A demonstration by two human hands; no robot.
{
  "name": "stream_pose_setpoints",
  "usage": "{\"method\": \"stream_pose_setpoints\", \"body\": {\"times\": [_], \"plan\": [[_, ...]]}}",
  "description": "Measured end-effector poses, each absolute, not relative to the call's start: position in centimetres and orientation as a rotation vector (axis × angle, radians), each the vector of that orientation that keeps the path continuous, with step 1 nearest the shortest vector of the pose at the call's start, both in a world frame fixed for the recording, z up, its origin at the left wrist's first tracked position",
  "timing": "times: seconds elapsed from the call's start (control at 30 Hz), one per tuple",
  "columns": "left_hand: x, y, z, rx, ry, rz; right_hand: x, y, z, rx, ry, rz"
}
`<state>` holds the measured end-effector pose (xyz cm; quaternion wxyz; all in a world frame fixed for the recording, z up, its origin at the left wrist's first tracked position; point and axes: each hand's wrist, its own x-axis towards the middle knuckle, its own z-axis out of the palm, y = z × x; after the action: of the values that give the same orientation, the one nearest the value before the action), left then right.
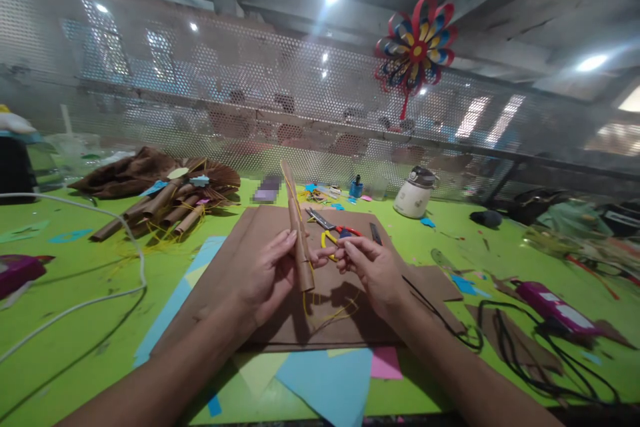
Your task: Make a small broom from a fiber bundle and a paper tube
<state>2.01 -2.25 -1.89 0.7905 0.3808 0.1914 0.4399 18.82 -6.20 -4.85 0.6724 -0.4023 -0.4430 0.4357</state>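
Note:
My left hand [273,270] is closed around a brown rolled-paper tube [303,270], which it holds up at a slant above a brown cardboard sheet [225,300]. Thin yellow string [345,310] runs along the tube and hangs in loops below its lower end. To the right of the tube, my right hand [373,270] has its thumb and fingers pinched together; whatever lies between them is too small to make out. Just beyond the right fingers, scissors [320,218] rest on the cardboard, blades apart, with red and yellow on their handles.
More brown tubes with yellow string [175,210] lie at the back left. A white cable [143,260] crosses the left side. At right are a purple device [557,307] and black cables [505,340]. A white jug [414,195] stands behind; blue paper [327,380] lies in front.

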Motion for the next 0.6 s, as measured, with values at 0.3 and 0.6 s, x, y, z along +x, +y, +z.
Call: {"method": "stream_pose_setpoints", "body": {"times": [0.3,0.6], "plan": [[2.2,-2.4,-2.2,0.949,0.428,0.916,18.2,-6.8,-4.3,-1.064,-1.155,0.891],[2.0,-2.2,-3.2,1.023,0.409,0.763,19.8,-5.9,-4.0,-1.074,-1.095,0.832]]}}
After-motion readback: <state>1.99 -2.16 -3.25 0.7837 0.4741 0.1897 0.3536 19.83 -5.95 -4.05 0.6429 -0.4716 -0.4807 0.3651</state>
